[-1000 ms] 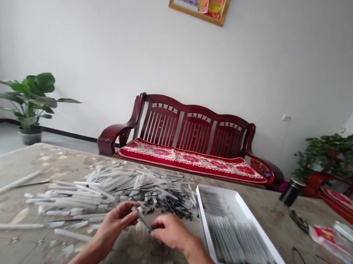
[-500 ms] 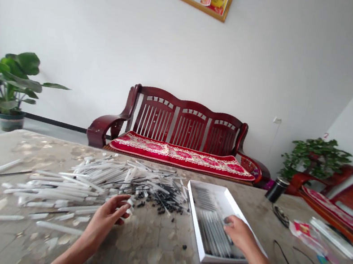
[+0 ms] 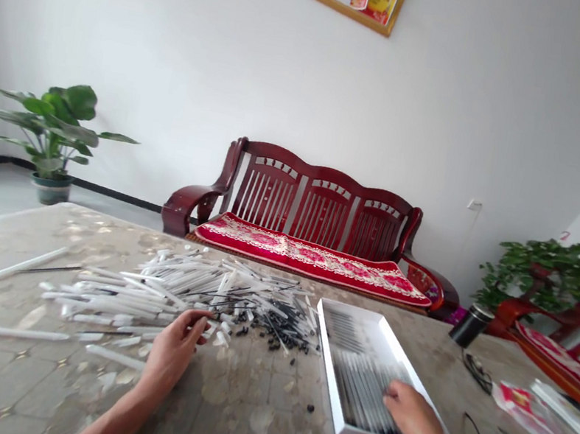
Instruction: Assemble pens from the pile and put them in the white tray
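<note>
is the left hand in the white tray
No, the left hand is over the table beside the white pen barrels, while the right hand is at the tray.

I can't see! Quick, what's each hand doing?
Left hand: partly open, holding nothing visible.
Right hand: resting on pens in the white tray, grip unclear.

patterned table (image 3: 254, 420), scattered pen parts (image 3: 180, 295), white tray (image 3: 327, 369)

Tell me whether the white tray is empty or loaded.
Loaded: the white tray holds rows of slim pens lying side by side, with the right hand over them.
</note>
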Action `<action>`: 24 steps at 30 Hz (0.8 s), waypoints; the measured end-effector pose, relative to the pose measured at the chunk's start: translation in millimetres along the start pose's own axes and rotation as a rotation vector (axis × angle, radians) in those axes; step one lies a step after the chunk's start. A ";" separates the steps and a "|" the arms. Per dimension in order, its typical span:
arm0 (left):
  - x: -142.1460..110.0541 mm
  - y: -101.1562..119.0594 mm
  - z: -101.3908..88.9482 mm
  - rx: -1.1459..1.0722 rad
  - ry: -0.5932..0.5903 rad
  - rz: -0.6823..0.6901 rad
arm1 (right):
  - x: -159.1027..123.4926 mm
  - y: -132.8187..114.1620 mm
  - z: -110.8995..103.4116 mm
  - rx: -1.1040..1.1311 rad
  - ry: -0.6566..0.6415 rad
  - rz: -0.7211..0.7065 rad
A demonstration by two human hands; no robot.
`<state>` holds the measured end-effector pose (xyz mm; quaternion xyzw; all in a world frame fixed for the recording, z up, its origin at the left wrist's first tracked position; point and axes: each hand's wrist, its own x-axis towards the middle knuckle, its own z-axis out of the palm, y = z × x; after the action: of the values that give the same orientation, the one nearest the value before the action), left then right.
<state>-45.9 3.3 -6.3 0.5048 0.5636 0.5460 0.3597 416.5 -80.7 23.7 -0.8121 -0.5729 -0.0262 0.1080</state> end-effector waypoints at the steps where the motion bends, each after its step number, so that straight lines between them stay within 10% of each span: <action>1: 1.0 0.5 -3.4 0.046 0.041 0.015 | 1.1 -0.5 -1.4 -0.032 -0.026 -0.015; 6: 9.8 4.2 -20.7 0.128 0.289 0.023 | 1.0 -46.8 -5.6 0.056 0.029 -0.142; 17: 28.8 -3.9 -41.5 -0.084 0.625 -0.037 | -31.6 -286.5 37.7 0.401 -0.156 -0.578; 24: 33.5 -9.4 -48.7 -0.096 0.693 -0.023 | -34.3 -360.1 44.0 0.174 -0.103 -0.704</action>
<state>-101.9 24.2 -3.6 0.2656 0.6316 0.7067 0.1763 64.1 11.9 27.4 -0.5533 -0.8220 0.0279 0.1320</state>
